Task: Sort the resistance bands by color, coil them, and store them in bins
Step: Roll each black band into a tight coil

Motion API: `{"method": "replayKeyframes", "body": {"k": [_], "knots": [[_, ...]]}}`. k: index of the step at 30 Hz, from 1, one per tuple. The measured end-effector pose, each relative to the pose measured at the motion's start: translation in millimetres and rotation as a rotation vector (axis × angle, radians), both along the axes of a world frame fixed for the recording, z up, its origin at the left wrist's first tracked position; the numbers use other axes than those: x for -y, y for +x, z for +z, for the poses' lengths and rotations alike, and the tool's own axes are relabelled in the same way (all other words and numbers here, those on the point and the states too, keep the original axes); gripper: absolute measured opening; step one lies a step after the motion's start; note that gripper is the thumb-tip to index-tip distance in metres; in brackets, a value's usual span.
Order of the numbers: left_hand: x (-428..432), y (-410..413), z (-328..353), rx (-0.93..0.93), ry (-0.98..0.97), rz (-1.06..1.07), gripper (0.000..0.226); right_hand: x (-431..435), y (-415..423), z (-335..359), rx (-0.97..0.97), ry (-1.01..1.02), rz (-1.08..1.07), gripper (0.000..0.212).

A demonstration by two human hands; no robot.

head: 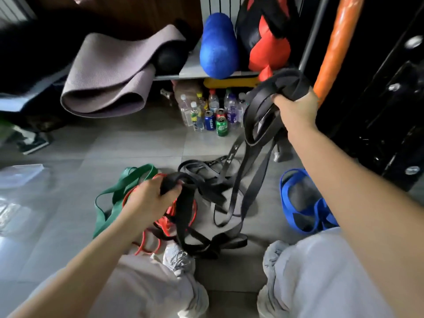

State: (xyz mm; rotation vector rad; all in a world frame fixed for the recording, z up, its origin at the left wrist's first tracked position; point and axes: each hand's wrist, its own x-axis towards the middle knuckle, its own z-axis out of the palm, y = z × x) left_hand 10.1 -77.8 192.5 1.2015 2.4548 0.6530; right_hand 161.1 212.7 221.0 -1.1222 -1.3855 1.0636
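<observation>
bands (231,180): both fists clamped on black ones, right hand (296,111) lifting high, left hand (146,198) low, probably to untangle them from red (165,223).

Both hands (146,198) (296,109) grip tangled black bands (231,193).

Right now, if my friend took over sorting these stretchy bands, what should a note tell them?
Left hand: grips the black bands low over the floor tangle.
Right hand: grips a raised bunch of the same black bands.
Green band and red band lie under the left hand; blue band lies apart, on the right.
Done: blue separated.
Left: untangle black, green, red; coil all; bin them.
</observation>
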Motion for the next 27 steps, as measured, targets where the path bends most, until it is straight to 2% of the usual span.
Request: {"method": "replayKeyframes", "body": {"k": [3,7,9,12,16,19,21,23,25,27], "knots": [[-6.0,-13.9,27.0,0.072,0.269,0.161,0.017,-2.2,-13.3,-1.4,0.086,0.067,0.029,0.028],[-12.9,-23.8,61.2,0.384,0.547,0.162,0.016,-7.3,-28.5,-8.1,0.169,0.075,0.052,0.031],[-13.5,-22.8,62.9,0.450,0.535,0.146,0.016,-11.9,-34.6,-4.0,0.184,0.095,0.048,0.032],[-8.7,-15.0,47.9,0.524,0.459,0.170,0.021,-20.1,-44.4,12.6,0.077,0.128,0.057,0.034],[7.1,-5.5,15.2,0.810,0.359,0.309,0.016,-26.5,-62.9,32.4,-0.088,0.180,0.093,0.035],[15.4,3.1,-3.1,0.964,0.224,0.378,0.017,-27.4,-78.3,26.5,-0.065,0.190,0.139,0.037],[15.1,8.3,-6.8,1.004,0.222,0.371,0.025,-26.3,-88.5,6.8,0.072,0.136,0.194,0.050],[11.2,12.6,-6.0,1.025,0.265,0.328,0.037,-24.8,-93.3,-20.5,0.328,-0.007,0.275,0.069],[6.7,14.9,-4.0,1.059,0.316,0.337,0.033,-19.5,-91.0,-43.1,0.610,-0.248,0.454,0.089],[2.6,16.7,-1.1,1.106,0.334,0.347,0.026,-9.3,-85.0,-55.6,0.931,-0.320,0.667,0.091]]}}
